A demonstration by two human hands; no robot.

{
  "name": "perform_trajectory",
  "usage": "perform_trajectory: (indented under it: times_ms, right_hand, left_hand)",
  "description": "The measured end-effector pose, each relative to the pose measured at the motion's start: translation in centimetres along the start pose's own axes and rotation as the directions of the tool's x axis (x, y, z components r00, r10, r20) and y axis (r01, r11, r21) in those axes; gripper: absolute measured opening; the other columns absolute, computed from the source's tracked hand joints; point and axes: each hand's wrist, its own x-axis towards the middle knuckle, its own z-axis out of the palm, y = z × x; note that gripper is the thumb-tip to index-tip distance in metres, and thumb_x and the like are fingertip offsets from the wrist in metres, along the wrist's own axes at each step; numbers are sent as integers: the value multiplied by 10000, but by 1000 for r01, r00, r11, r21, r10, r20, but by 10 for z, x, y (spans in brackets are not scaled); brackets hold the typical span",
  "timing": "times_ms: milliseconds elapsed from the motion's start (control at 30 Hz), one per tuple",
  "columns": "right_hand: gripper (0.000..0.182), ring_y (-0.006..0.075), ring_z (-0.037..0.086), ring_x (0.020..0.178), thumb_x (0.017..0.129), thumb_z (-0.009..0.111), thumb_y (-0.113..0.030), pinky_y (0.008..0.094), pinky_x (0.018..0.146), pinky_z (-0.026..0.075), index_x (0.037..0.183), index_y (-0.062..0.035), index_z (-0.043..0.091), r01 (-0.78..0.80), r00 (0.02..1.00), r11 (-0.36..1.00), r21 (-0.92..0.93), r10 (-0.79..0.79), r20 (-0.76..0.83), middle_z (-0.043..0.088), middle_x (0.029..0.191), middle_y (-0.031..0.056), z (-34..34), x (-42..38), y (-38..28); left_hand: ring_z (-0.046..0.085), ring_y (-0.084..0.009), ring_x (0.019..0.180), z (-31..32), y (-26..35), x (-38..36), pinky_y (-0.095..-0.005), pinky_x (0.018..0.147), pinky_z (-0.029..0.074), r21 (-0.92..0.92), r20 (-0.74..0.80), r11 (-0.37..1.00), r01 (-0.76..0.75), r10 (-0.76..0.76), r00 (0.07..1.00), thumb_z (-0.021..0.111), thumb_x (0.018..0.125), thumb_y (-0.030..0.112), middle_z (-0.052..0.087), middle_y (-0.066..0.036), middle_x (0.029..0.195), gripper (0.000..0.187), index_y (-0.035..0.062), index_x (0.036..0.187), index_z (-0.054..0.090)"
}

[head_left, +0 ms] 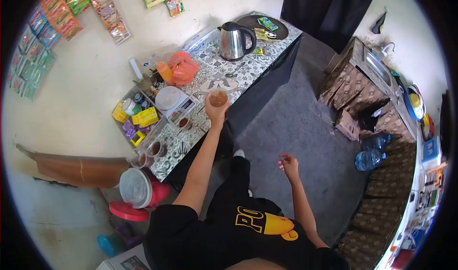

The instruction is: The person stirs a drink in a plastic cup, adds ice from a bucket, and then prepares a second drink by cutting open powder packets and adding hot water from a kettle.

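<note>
The table (248, 67) carries a smooth covering printed with grey-and-white patterned tiles; its side is draped in dark cloth. On it stands a kettle (232, 43) with a rounded, polished metal body, black lid and black curved handle. A metal spoon (234, 70) lies flat nearby, and a crinkled orange-red plastic bag (183, 69) sits beside the wall. The white scale (168, 99) has a round plate. The left hand (217, 111) is closed around a cup (218, 98), holding it from the near side above the table's front edge; the cup's rim projects beyond the grip. The right hand (289, 164) holds nothing, its fingers loosely bent above the grey floor (281, 117). The held cup is transparent and round-mouthed, with amber-brown contents, paler than the dark brown contents of the small cup (184, 122) beside the scale.
</note>
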Motion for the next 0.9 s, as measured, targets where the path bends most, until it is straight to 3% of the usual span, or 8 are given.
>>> perform_trajectory:
  times_ms: [67, 100, 200, 333, 433, 600, 667, 900]
  right_hand:
    - [240, 130, 657, 615, 846, 582, -19, 238, 551, 499, 1058, -59, 689, 110, 994, 991, 75, -108, -24, 706, 806, 88, 24, 15, -26]
    - [225, 123, 655, 618, 852, 584, -27, 239, 549, 495, 1051, -51, 685, 144, 989, 988, -51, -145, -20, 705, 806, 78, -19, 86, -45]
    - [204, 134, 649, 608, 857, 588, -31, 267, 549, 492, 1040, -53, 677, 408, 912, 908, -93, -410, -9, 709, 833, 79, 37, 192, -112]
    - [188, 316, 640, 814, 826, 605, -20, 378, 668, 520, 991, -81, 671, 670, 734, 702, -240, -674, 79, 650, 888, 118, 85, 304, -202]
    - [243, 318, 593, 957, 792, 647, -54, 437, 808, 488, 1015, -149, 661, 747, 652, 536, -393, -707, 274, 581, 1016, 109, 117, 375, -242]
    - [297, 290, 525, 1075, 757, 694, -91, 487, 834, 455, 1038, -179, 650, 822, 524, 215, -528, -652, 549, 537, 1106, 62, 151, 448, -268]
    - [265, 278, 494, 1111, 757, 701, -121, 489, 854, 429, 1009, -160, 632, 848, 494, 76, -525, -474, 729, 520, 1117, 59, 150, 455, -284]
    - [240, 262, 478, 1095, 745, 659, -66, 464, 836, 402, 972, -88, 584, 957, 262, 30, -289, -518, 814, 522, 1061, 55, 147, 481, -267]
  left_hand:
    - [553, -201, 1101, -18, 3, 4, -326, 949, 455, -106, -16, 994, -22, 20, 1000, 874, 630, 89, 566, -107, 1185, 733, 39, 1260, 502]
    - [553, -201, 1101, 57, -28, 3, -326, 949, 455, -135, -23, 988, 72, -76, 997, 874, 630, 89, 566, -107, 1185, 733, 39, 1260, 502]
    - [583, -208, 1053, 69, -47, 52, -326, 917, 480, -88, -53, 995, 39, -44, 998, 868, 637, 71, 591, -109, 1147, 711, 28, 1251, 511]
    - [579, -223, 1089, 75, -38, 65, -347, 950, 469, 86, -78, 996, 30, -23, 997, 867, 635, 72, 586, -124, 1184, 735, 36, 1268, 496]
    - [589, -234, 1088, 75, -42, 64, -349, 950, 469, 86, -63, 994, 71, -65, 996, 875, 615, 86, 595, -136, 1183, 759, 17, 1269, 496]
    - [557, -214, 1121, 74, -37, 68, -344, 973, 454, 105, -72, 977, 187, -180, 981, 875, 613, 80, 565, -108, 1199, 777, 45, 1275, 470]
    - [562, -213, 1114, 72, -39, 70, -342, 976, 455, 213, -39, 964, 161, -156, 987, 877, 603, 76, 559, -105, 1208, 788, 42, 1275, 468]
    - [587, -249, 1086, 79, -35, 67, -353, 952, 476, 153, -148, 940, 306, -285, 947, 895, 571, 133, 575, -111, 1192, 815, 53, 1275, 492]
